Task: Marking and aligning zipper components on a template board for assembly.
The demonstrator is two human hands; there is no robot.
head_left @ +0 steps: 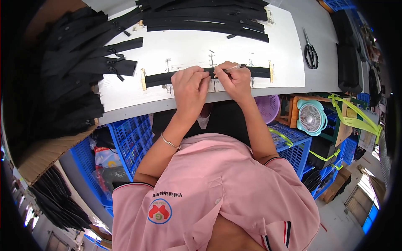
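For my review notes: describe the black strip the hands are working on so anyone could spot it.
On the white board, find the lone black strip lying along its near edge between two tan markers. Both hands press on its middle, unlike the strips stacked at the far edge.

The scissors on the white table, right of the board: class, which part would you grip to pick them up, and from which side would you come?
Probably by the looped handles of the scissors. They lie flat and closed on the table, the loops at the near end and the blades pointing away. Coming from above at the near end, with the right hand, looks easiest; that hand now holds a pen.
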